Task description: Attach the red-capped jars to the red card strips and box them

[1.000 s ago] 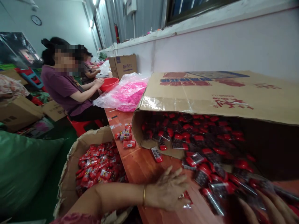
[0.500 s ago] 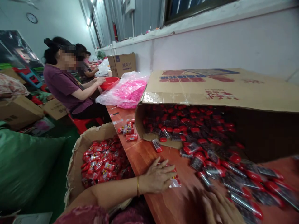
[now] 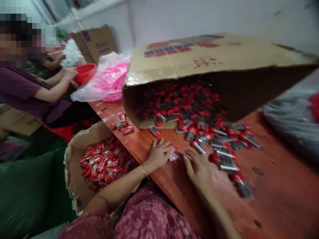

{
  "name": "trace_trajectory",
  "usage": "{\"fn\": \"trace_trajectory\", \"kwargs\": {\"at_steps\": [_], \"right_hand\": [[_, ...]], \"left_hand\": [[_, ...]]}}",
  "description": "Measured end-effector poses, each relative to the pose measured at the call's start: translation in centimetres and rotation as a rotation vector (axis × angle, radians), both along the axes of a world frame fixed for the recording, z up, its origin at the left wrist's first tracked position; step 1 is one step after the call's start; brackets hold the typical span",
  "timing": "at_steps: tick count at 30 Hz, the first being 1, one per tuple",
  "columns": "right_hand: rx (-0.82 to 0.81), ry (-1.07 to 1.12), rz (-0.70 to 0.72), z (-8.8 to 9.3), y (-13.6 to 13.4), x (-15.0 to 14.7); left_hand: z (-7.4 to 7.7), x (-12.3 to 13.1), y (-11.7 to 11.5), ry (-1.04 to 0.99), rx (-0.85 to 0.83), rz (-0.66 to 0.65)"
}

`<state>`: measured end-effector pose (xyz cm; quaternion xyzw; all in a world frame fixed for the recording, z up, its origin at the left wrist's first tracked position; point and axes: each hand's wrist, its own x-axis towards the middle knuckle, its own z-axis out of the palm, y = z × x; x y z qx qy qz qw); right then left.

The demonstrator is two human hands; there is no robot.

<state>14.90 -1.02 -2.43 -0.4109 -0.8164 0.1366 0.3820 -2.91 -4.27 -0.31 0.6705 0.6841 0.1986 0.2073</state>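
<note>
My left hand (image 3: pixel 159 155) lies on the red table with its fingers spread. Its fingertips touch a small red piece in a clear wrapper (image 3: pixel 174 154). Just right of that piece is my right hand (image 3: pixel 198 167), fingers loosely bent and apart, with nothing visible in it. Beyond both hands, small clear containers with red ends and dark contents (image 3: pixel 196 132) spill from a cardboard box (image 3: pixel 154 73) lying on its side. One such container (image 3: pixel 154 130) lies apart, past my left hand.
Several red wrapped packets (image 3: pixel 127 129) lie at the table's left edge. Below it stands an open carton (image 3: pixel 72 166) full of red packets. A bag of pink pieces (image 3: pixel 114 78), a red bowl (image 3: pixel 86 72) and a co-worker (image 3: pixel 50 89) are farther left. A grey bag (image 3: pixel 294 119) sits right.
My view has swung right and down. My right hand has moved from the loose containers towards my left hand and the wrapped piece. My left hand stays at that piece.
</note>
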Motion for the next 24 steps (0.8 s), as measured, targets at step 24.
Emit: {"fn": "trace_trajectory", "kwargs": {"at_steps": [24], "right_hand": [[-0.777,0.698,-0.237,0.9,-1.0,-2.4]], "left_hand": [[1.6,3.2,1.4,-0.823,-0.074,0.29]]}}
